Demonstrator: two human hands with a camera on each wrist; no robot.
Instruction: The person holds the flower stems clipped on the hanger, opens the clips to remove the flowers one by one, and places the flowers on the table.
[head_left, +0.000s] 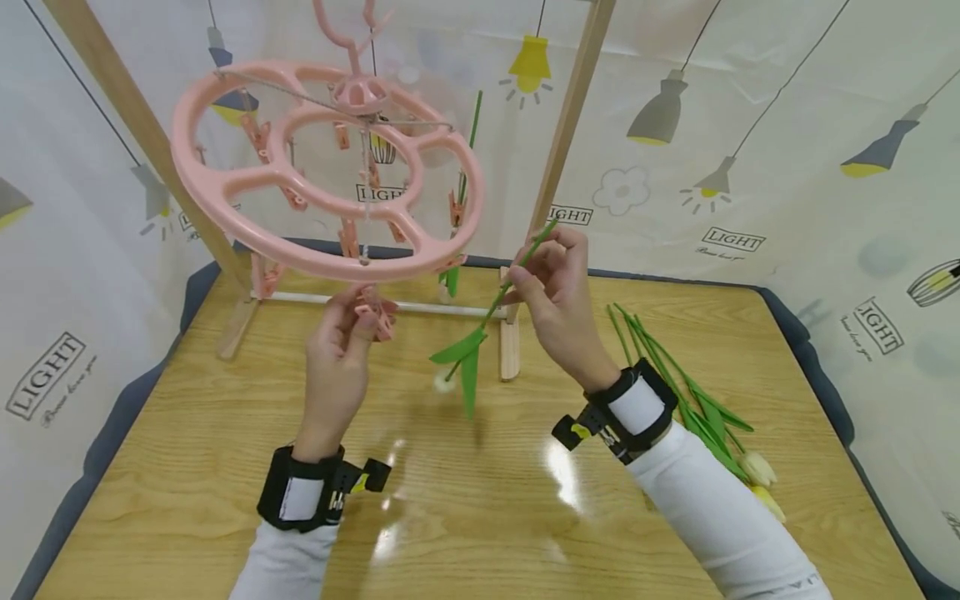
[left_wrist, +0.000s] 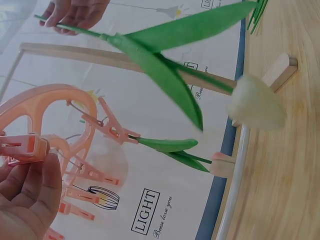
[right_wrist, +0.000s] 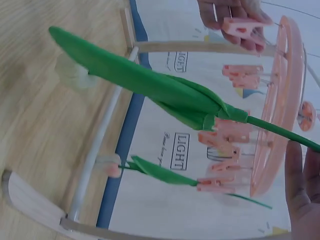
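Note:
My left hand (head_left: 337, 358) pinches a pink clothespin (head_left: 375, 315) that hangs from the front rim of a round pink drying rack (head_left: 300, 258). Between the thumb and fingers of my right hand (head_left: 558, 304) is the stem of a white artificial tulip (head_left: 501, 293). Its bloom (left_wrist: 257, 102) points down, with green leaves (left_wrist: 190, 30) spread above it. The tulip is apart from the clothespin. On the rack's far right side, another clothespin (right_wrist: 215, 184) grips a second tulip, whose pale pink bloom (left_wrist: 222, 165) hangs downward.
A wooden stand (head_left: 562, 125) with a white bottom rod (head_left: 450, 309) surrounds the rack. More tulips (head_left: 693, 392) lie on the wooden table (head_left: 465, 500) by my right forearm. Several other clothespins (head_left: 348, 237) dangle under the rack. A lamp-patterned curtain (head_left: 750, 125) encloses the back and sides.

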